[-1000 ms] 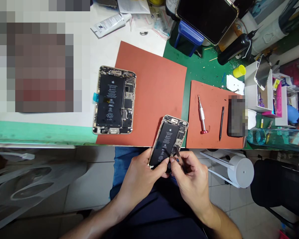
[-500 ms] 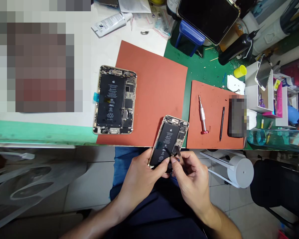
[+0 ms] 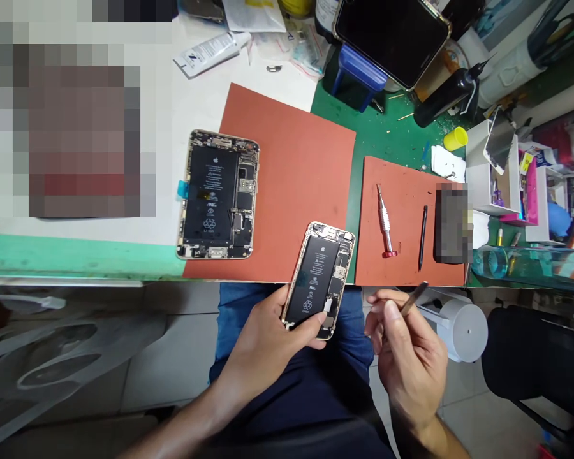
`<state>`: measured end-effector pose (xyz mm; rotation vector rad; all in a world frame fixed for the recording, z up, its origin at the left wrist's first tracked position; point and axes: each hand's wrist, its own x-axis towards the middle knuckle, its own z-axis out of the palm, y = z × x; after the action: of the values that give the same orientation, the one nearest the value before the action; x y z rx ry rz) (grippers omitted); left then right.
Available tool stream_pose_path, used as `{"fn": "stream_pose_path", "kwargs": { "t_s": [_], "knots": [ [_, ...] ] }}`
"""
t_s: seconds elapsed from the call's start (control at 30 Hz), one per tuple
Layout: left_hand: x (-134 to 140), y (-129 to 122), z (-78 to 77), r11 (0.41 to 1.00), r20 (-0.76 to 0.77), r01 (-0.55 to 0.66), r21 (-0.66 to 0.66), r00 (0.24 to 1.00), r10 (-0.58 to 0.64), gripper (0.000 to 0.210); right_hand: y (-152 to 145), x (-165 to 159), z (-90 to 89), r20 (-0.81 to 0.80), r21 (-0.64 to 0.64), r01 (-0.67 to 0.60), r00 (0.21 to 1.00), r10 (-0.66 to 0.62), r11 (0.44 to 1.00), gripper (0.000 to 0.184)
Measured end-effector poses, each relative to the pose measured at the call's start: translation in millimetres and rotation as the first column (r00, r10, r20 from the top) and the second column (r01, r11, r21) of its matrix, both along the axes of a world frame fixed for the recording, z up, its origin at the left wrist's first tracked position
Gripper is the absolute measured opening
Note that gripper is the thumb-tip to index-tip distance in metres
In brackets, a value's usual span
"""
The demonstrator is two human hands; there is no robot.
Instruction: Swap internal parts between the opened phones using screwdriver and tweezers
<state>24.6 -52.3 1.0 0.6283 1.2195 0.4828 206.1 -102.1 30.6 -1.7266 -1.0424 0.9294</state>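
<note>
Reference landmark: the large red mat [image 3: 296, 166].

The opened phone [image 3: 316, 271] is tilted at the near edge of the mat, its top end overlapping the mat's near right corner area in view and its lower end projecting toward the person. The left hand [image 3: 268, 335] is closed around the phone's lower part: thumb pressed over the lower face, other fingers along the left edge and beneath. The right hand [image 3: 411, 357], off the mat's near right corner, is apart from the phone; its fingers are curled, with thumb and forefinger pinched on a slim dark tool [image 3: 415, 297]. A second opened phone [image 3: 213, 197] lies across the mat's left edge; a screwdriver [image 3: 385, 223] lies right of the mat.
</note>
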Motion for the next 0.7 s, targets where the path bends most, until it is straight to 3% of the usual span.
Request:
{"fn": "stream_pose_path", "kwargs": {
  "t_s": [0.1, 0.3, 0.53, 0.7],
  "knots": [
    [1, -1, 0.6, 1.0, 0.034, -0.023, -0.007, 0.999, 0.023, 0.032, -3, 4, 1.1, -0.144, 0.007, 0.05, 0.988, -0.048, 0.999, 0.021],
    [6, -4, -0.8, 0.996, 0.086, -0.088, -0.032, 0.992, 0.09, 0.034, 5, -3, -0.4, 0.024, -0.037, -0.053, 0.998, 0.054, 0.998, 0.014],
    [10, -10, -7.8, 0.985, 0.14, -0.151, -0.085, 0.977, 0.162, 0.035, 6, -3, -5.4, -0.076, 0.015, -0.051, 0.996, 0.052, 0.999, 0.025],
    [11, -11, -7.8, 0.986, 0.135, -0.157, -0.053, 0.977, 0.163, 0.035, 12, -6, -7.2, -0.042, -0.079, -0.094, 0.995, 0.091, 0.992, 0.018]
  ]
}}
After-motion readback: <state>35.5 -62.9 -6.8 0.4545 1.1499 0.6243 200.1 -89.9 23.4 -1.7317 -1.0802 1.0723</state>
